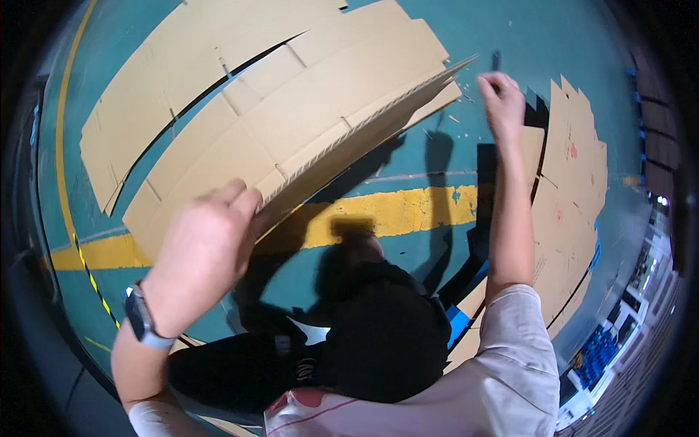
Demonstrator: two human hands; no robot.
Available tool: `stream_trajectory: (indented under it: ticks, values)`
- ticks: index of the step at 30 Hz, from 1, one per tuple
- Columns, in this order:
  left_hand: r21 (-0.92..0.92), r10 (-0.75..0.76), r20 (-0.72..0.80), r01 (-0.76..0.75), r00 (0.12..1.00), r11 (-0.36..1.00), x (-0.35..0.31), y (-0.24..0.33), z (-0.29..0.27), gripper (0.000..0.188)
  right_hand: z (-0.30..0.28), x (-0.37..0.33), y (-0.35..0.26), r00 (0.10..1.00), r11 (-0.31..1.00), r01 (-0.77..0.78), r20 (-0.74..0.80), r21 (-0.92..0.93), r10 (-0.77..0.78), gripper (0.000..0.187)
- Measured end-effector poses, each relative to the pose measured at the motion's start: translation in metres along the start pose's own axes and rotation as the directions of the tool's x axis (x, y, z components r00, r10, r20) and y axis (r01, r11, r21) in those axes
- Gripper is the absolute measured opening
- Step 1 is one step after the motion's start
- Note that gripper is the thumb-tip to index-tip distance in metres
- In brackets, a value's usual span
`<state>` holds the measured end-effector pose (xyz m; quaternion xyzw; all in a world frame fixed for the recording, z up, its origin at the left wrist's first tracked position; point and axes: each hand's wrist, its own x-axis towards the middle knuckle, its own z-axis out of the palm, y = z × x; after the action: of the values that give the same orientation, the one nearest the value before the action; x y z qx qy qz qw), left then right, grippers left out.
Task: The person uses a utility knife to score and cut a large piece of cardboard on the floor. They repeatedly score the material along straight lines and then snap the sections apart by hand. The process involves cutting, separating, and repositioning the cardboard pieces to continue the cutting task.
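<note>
Shirt nearest; cardboard, probably light, stiff, best edge-held, is clamped by left hand; right hand: grip cannot be told.

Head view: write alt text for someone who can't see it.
A person's left hand grips the edge of a cardboard sheet over a green floor with a yellow stripe. The right hand, curled, is apart from the sheet; flattened cardboard lies at right.

A pale, red-marked short-sleeved shirt is worn with black trousers and a dark-faced, grey-strapped watch.
</note>
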<state>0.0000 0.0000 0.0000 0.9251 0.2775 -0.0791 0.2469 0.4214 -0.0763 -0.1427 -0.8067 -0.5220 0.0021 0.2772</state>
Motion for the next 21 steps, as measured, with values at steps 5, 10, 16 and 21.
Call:
stream_trajectory:
  ticks: [5,10,16,21]
  values:
    - [0.107,0.189,-0.240,-0.167,0.952,0.980,0.034,-0.021,-0.032,0.018,-0.015,-0.054,0.055,0.970,0.990,-0.102,0.213,-0.098,0.121,0.018]
    - [0.015,-0.058,-0.150,0.061,0.987,0.998,0.074,-0.059,-0.023,0.023,0.034,-0.132,-0.071,0.871,0.959,-0.075,0.486,0.274,-0.071,0.039]
    - [-0.095,-0.058,-0.266,0.033,0.962,0.995,0.022,-0.096,-0.003,0.023,0.025,-0.110,-0.224,0.836,0.828,-0.052,0.478,0.558,-0.270,0.050]
    - [0.050,-0.049,-0.406,0.076,0.913,0.996,0.028,-0.099,0.002,0.025,0.059,-0.082,-0.249,0.760,0.733,0.491,0.181,0.470,-0.625,0.033]
